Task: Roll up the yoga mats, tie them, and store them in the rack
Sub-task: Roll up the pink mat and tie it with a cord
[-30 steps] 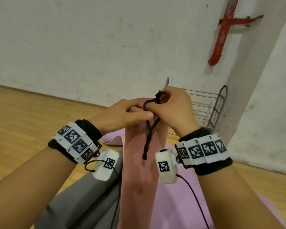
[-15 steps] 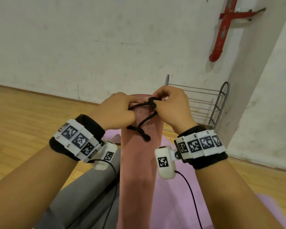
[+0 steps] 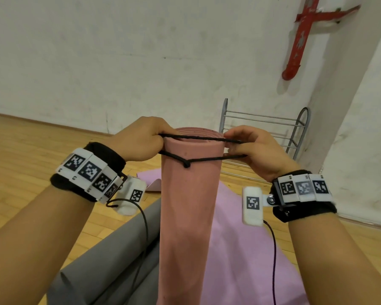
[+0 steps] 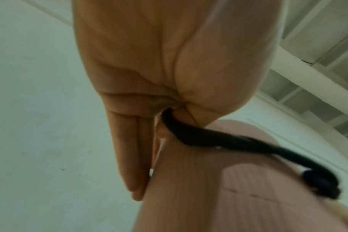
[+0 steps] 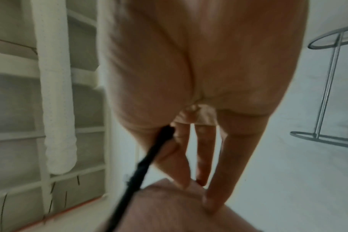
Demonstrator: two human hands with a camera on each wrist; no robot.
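Two hands stretching a black cord loop [image 3: 198, 139] over the rolled pink yoga mat [image 3: 188, 208], left hand [image 3: 141, 140] and right hand [image 3: 259, 154] each gripping a side, fingertips hidden, mat's near end cut off, wire rack [image 3: 295, 130] behind.

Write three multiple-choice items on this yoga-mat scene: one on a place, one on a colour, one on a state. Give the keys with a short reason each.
1. Where does the metal rack stand?
A. Against the white wall, beyond the right hand
B. On the floor left of the left hand
C. Between the person and the rolled mat

2. What colour is the cord stretched across the rolled pink mat?
A. White
B. Black
C. Red

3. What state is the lilac mat under the rolled one in?
A. Rolled and tied
B. Stored in the rack
C. Lying unrolled on the floor

Keys: A, the rack shows by the wall's corner behind the right hand. B, both strands and the knot are black between the left hand and the right. C, it spreads flat on the wooden floor.
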